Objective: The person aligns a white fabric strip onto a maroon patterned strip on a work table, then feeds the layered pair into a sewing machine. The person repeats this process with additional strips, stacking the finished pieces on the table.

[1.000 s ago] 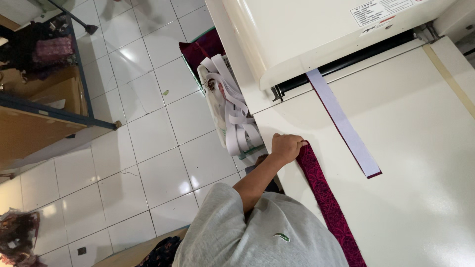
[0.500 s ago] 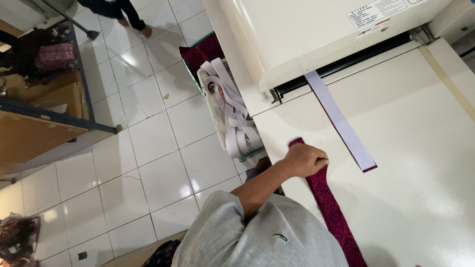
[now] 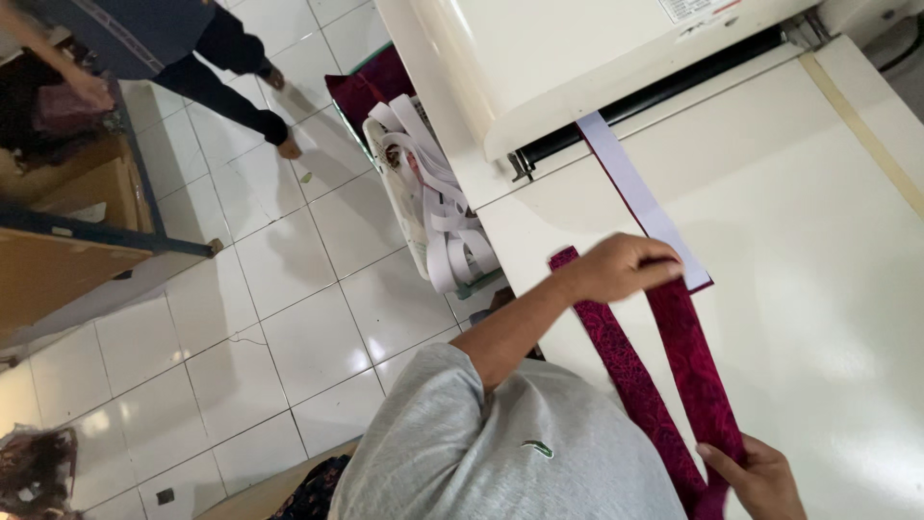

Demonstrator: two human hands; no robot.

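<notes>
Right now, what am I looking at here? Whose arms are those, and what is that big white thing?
The picture comes from a camera worn on a person's head, so you look down over their grey shirt at their own two hands. The big cream thing is a machine with a dark slot, and in front of it lies a wide, flat cream table.

On the table lies a long dark red patterned strip of cloth, folded so it runs in two lines. One hand presses its fingers on the cloth near a pale lilac strip that reaches out of the slot. The other hand, at the bottom edge, holds the cloth where the two lines meet.

Beside the table a basket holds loose white strips. Far off, another person walks on the white tiled floor.
</notes>
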